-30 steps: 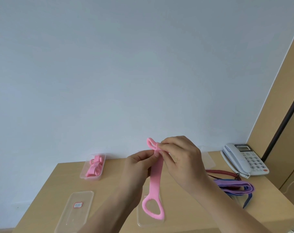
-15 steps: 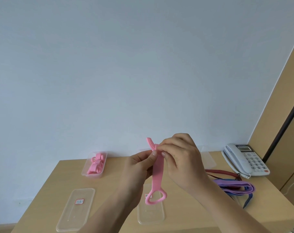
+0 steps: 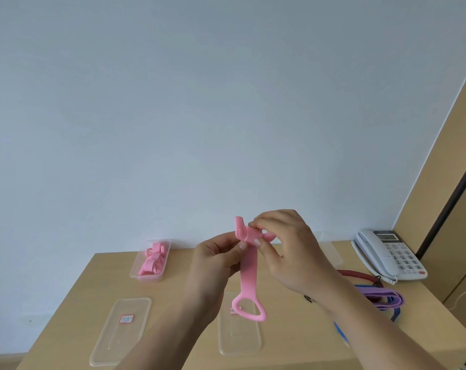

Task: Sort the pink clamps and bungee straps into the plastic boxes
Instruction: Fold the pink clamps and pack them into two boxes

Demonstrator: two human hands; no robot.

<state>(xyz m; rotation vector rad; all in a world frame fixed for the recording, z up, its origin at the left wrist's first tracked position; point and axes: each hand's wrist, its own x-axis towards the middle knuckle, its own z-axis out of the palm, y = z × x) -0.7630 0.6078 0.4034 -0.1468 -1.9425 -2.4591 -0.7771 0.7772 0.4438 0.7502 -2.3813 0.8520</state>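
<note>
Left hand (image 3: 216, 260) and right hand (image 3: 288, 252): both raised at centre frame above the table (image 3: 74, 303), both pinching the top end of one pink clamp (image 3: 249, 273). Your left thumb and forefinger nip the band just under a small coil. Your right fingertips curl over the coil itself. Neither hand is free.

The rest of the clamp hangs straight down as a flat band. Its loop end (image 3: 249, 308) dangles over a clear lid (image 3: 238, 335) at lower centre, apparently not touching it.

Judgement: you are rolling the band from the top so it will fit its box (image 3: 146, 277). That box sits at centre left by the wall and holds several pink pieces bunched the same way.

Doing the step well:
- Use the left pinch as the anchor and let the right fingers turn the coil downward.
- Feed the band up a little at a time rather than winding in one go.
- Line up the band's edges on each turn, or the roll will cone and slip sideways.
- The material looks soft and springy, so expect it to unwind if you loosen either pinch early.
- The loop end is the bulky part; finish with it on the outside.
- Hold the roll closed until it is wedged among the others in the box.

Elsewhere: a second clear box (image 3: 330, 249) is mostly hidden behind your right hand, contents not visible. The bungee straps (image 3: 381, 297), red, purple and blue, lie in a loose heap at right, near a telephone (image 3: 386, 252), not yet sorted. Another lid (image 3: 121, 329) lies at lower left.
</note>
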